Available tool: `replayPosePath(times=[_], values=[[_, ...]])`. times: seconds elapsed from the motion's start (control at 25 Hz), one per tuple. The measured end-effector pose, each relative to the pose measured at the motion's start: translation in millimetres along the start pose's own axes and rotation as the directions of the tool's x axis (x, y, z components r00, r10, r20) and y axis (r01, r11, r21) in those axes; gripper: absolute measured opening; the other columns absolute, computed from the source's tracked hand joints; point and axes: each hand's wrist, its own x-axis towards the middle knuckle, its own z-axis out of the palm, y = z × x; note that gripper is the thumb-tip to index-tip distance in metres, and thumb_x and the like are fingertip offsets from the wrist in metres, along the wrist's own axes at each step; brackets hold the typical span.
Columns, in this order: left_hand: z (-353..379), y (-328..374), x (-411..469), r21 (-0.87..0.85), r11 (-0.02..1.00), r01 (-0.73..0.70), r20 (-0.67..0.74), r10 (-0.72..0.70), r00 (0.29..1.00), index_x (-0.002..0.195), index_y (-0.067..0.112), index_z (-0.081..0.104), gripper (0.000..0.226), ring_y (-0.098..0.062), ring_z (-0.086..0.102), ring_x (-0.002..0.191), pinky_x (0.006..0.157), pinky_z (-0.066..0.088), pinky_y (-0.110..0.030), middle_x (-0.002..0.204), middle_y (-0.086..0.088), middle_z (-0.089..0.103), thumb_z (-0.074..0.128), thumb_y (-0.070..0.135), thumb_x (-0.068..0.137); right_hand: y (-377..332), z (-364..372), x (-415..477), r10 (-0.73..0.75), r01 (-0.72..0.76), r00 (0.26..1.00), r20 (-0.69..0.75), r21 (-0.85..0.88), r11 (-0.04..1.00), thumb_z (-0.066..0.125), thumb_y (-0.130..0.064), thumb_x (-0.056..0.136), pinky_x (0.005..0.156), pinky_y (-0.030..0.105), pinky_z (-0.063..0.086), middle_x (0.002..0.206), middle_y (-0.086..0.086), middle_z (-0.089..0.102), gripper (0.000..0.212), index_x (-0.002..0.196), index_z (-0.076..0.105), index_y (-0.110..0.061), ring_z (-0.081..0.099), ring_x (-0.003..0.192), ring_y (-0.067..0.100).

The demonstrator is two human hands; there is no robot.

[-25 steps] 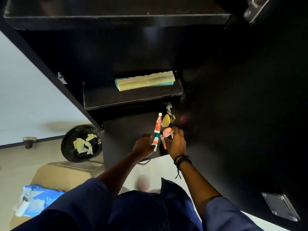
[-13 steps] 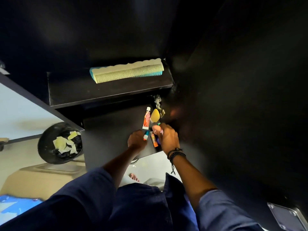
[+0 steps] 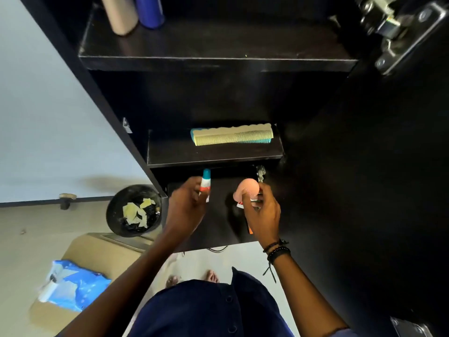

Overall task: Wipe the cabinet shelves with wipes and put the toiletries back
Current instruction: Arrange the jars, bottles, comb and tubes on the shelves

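Note:
I stand at an open black cabinet. My left hand [image 3: 188,206] grips a small white, red and teal tube [image 3: 205,183], lifted above the lowest shelf [image 3: 218,229]. My right hand [image 3: 262,212] holds a pink sponge [image 3: 247,190] together with other small toiletries, among them an orange-tipped tube [image 3: 250,230] that sticks out below the palm. A yellow and teal comb [image 3: 232,135] lies on the middle shelf [image 3: 213,154]. On the top shelf [image 3: 213,52] stand a beige bottle [image 3: 120,14] and a blue bottle [image 3: 150,10].
A black bin [image 3: 134,210] with crumpled yellowish wipes stands on the floor to the left. A blue wipes pack [image 3: 73,285] lies on a tan box [image 3: 102,254]. The open cabinet door [image 3: 364,190] fills the right side, with a metal hinge [image 3: 398,27] at the top.
Both hands have lifted the toiletries off the lowest shelf, which now shows bare. The left hand took the tube and moved left. The view tilted up, showing the top shelf.

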Motion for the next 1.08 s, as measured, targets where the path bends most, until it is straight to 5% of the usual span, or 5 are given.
replayPosePath(times=[0.2,0.6,0.84,1.08], values=[[-51.5,19.1,50.6,0.183,0.973,-0.141,-0.016,0.146,0.989,0.127,0.017,0.058,0.036,-0.025,0.055,0.099,0.082,0.046,-0.035,0.108,-0.009,0.063,0.053,0.009,0.092,-52.0,11.6,4.3,-0.074,0.07,0.997,0.019,0.14,0.988,0.065,-0.027,0.088,0.066,0.004,0.05,0.116,-0.001,0.062,0.037,0.123,0.054,-0.019,0.062,0.099,0.012],[-55.5,9.9,107.7,0.302,0.949,-0.093,0.133,0.054,0.99,0.135,0.015,0.052,0.047,-0.03,0.049,0.123,0.103,0.043,-0.038,0.132,-0.013,0.054,0.057,0.003,0.09,-114.6,17.3,10.7,-0.29,0.27,0.956,0.04,0.266,0.925,0.061,-0.023,0.092,0.078,0.02,0.057,0.118,-0.003,0.059,0.029,0.12,0.052,-0.026,0.061,0.105,0.01],[-58.4,6.9,90.8,0.255,0.954,-0.159,0.083,0.142,0.986,0.13,0.018,0.057,0.04,-0.025,0.053,0.117,0.099,0.047,-0.036,0.129,-0.006,0.056,0.058,0.008,0.091,-164.0,-6.2,13.6,-0.368,0.374,0.926,-0.078,0.305,0.876,0.063,-0.017,0.091,0.077,0.018,0.055,0.114,0.0,0.06,0.029,0.119,0.055,-0.017,0.061,0.102,0.011],[-53.9,-4.9,85.1,0.368,0.9,-0.231,0.08,0.217,0.973,0.12,0.016,0.064,0.031,-0.024,0.058,0.106,0.089,0.052,-0.038,0.116,-0.005,0.063,0.06,0.012,0.09,-242.1,-41.3,19.4,-0.509,0.568,0.822,-0.255,0.297,0.768,0.067,-0.017,0.088,0.069,0.011,0.051,0.108,0.004,0.064,0.033,0.119,0.057,-0.009,0.064,0.091,0.009]])
